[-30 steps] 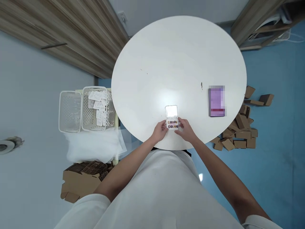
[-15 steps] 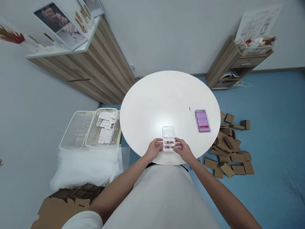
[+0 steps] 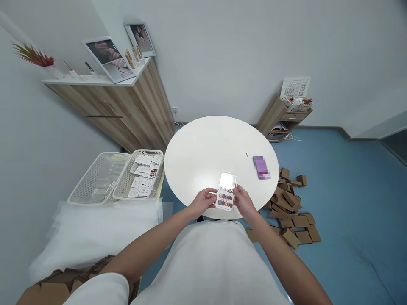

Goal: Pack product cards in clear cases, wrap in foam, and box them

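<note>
A small clear plastic case [image 3: 225, 201] with its lid [image 3: 227, 181] raised is held near the front edge of the white round table [image 3: 203, 156]. Two rows of purplish and gold oval pieces show inside it. The fingers of my left hand [image 3: 203, 201] pinch the case's left side. My right hand [image 3: 244, 202] grips the right side, its fingers close to the hinge. On the right part of the table lies a pixelated purple item [image 3: 261, 167], with a tiny dark object [image 3: 247, 155] beyond it.
Left of the table are a white basket of packets [image 3: 143, 173], a basket of clear plastic [image 3: 100, 178] and a pile of translucent sheets [image 3: 104, 224]. Cardboard boxes [image 3: 291, 212] lie on the floor at right. A wooden cabinet [image 3: 127, 110] stands at back left.
The view has shifted and now takes in more of the back wall. The case is tilted and turned slightly in my hands, its open lid leaning to the right.
</note>
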Motion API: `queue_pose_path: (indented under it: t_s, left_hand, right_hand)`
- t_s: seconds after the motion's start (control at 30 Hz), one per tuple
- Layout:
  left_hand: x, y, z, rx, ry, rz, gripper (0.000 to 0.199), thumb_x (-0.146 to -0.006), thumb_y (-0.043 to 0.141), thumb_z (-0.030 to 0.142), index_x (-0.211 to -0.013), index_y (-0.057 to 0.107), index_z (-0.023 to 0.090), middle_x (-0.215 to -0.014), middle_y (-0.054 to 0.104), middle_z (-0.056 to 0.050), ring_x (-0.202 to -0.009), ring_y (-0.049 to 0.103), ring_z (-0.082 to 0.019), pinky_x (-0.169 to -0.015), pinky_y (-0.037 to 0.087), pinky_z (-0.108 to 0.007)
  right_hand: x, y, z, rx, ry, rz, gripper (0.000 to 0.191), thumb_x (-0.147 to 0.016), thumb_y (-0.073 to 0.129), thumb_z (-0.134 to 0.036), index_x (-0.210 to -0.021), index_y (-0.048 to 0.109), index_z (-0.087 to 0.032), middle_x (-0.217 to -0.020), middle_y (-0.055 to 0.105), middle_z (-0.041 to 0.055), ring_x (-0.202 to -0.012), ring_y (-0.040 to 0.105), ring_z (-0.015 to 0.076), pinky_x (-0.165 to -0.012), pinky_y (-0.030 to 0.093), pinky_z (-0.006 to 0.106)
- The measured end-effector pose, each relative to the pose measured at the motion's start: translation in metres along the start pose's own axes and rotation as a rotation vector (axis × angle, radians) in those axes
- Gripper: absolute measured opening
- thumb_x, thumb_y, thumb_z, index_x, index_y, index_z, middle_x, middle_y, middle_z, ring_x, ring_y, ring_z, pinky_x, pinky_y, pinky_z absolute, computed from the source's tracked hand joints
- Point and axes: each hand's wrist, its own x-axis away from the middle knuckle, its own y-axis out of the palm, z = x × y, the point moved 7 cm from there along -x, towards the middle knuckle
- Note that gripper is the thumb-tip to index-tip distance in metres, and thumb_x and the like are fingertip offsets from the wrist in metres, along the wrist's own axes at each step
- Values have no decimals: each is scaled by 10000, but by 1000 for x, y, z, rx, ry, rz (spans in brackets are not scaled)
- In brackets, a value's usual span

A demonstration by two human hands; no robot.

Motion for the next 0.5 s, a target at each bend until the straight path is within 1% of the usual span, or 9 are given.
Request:
queue_pose_path:
  t_s: [0.1, 0.2, 0.3, 0.4, 0.5]
  left_hand:
    - [8, -4, 0, 29, -5, -18, 398, -634, 716, 354, -958, 562, 181, -753, 613, -21, -704, 594, -119, -676, 456, -272]
    - [13, -6, 0, 66, -9, -47, 406, -635, 719, 347, -969, 558, 179, -768, 616, -27, -721, 600, -127, -670, 456, -268]
    - [18, -6, 2, 104, -24, -66, 399, -632, 727, 324, -963, 556, 181, -794, 619, -32, -740, 601, -130, -661, 458, -255]
    - [22, -4, 5, 132, -41, -76, 391, -633, 728, 314, -957, 556, 178, -807, 626, -37, -727, 597, -118, -651, 462, -242]
    - [25, -3, 8, 155, -48, -75, 384, -643, 721, 308, -960, 552, 174, -834, 634, -50, -711, 595, -108, -638, 469, -230]
  right_hand:
    - [11, 10, -2, -13, -41, 0, 477, -711, 571, -487, -1129, 502, -267, -1087, 627, 58, -887, 618, 196, -694, 503, 330]
    - [23, 17, -3, -68, -69, -23, 424, -699, 590, -464, -1070, 535, -267, -1120, 609, 54, -897, 612, 197, -692, 507, 335]
    - [34, 23, -5, -125, -98, -47, 359, -692, 604, -415, -1011, 572, -254, -1087, 622, 47, -918, 603, 200, -718, 504, 343]
    - [41, 26, -7, -136, -134, -23, 312, -666, 614, -331, -961, 611, -232, -1029, 642, 46, -922, 600, 202, -752, 495, 342]
    - [44, 29, -8, -128, -159, 14, 295, -644, 580, -261, -931, 634, -215, -1022, 643, 52, -934, 597, 214, -775, 492, 353]
